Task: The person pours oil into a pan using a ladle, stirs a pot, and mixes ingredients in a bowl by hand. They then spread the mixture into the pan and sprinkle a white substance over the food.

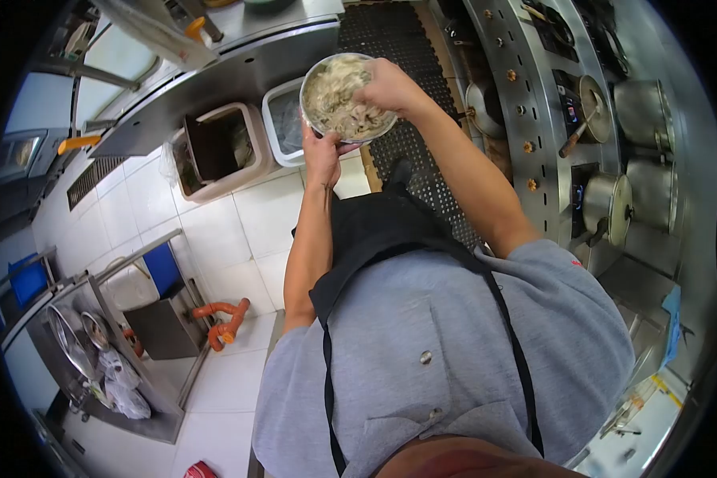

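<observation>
A round metal bowl (pixel 305 109) is held out in front of the body, filled with a pale, wet, creamy mixture (pixel 338 92) with darker bits. My left hand (pixel 322 153) grips the bowl's lower left rim from below, fingers wrapped under it. At the bowl's right side, my right hand (pixel 388 88) reaches in, fingers bent down into the mixture. The fingertips of my right hand are hidden in the food.
Below the steel counter (pixel 239 72) stand a beige bin (pixel 255 163) and a white bin (pixel 272 119). A stove (pixel 526 103) with pots and pans runs along the right. A black perforated mat (pixel 390 40) covers the floor ahead. A steel shelf with bags stands lower left.
</observation>
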Demonstrator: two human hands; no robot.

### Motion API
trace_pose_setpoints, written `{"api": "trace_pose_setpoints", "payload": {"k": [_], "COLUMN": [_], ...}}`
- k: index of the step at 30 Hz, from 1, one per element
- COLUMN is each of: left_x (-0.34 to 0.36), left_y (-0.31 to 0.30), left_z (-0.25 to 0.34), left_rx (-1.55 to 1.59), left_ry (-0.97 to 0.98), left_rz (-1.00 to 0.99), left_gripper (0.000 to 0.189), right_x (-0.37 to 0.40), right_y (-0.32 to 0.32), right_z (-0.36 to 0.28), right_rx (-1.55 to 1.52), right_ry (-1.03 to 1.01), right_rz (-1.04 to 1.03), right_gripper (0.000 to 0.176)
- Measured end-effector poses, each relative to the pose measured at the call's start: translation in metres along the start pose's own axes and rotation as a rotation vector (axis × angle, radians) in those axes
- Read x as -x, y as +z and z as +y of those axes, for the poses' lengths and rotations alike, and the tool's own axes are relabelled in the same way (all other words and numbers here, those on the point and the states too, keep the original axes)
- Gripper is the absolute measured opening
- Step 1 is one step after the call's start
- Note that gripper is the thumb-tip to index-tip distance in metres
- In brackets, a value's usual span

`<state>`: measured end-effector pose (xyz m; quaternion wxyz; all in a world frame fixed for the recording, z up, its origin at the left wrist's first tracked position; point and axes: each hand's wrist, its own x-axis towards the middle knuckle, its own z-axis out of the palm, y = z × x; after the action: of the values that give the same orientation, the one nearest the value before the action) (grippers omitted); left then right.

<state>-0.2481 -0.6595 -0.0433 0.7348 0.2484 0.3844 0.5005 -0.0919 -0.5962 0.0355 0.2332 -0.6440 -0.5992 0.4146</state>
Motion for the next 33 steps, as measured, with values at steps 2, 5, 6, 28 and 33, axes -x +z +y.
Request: {"api": "trace_pose_setpoints", "payload": {"k": [2, 5, 6, 28, 33], "left_x": [-0.004, -0.014, -0.013, -0.222, -0.288], "left_y": [0.001, 0.001, 0.007, 0.322, 0.383], "left_z": [-0.003, -0.011, -0.008, -0.078, -0.089], "left_rx": [0.012, -0.026, -0.066, -0.085, -0.082], "left_ry": [-0.001, -0.008, -0.033, -0.143, -0.178], "left_rz": [0.023, -0.008, -0.021, -0.446, -0.456], "left_gripper": [0.072, 0.069, 0.067, 0.074, 0.075], "right_x": [0.009, 0.008, -0.001, -0.099, -0.125], "right_y": [-0.01, -0.011, -0.009, -0.369, -0.416], "right_z": [-0.014, -0.007, 0.01, 0.203, 0.205], "right_rx": [0.141, 0.376, 0.432, 0.6, 0.562], "right_ry": [-0.138, -0.295, -0.27, -0.308, 0.074], "right_rz": [0.066, 0.12, 0.133, 0.36, 0.072], "right_gripper": [0.038, 0.035, 0.033, 0.056, 0.075]}}
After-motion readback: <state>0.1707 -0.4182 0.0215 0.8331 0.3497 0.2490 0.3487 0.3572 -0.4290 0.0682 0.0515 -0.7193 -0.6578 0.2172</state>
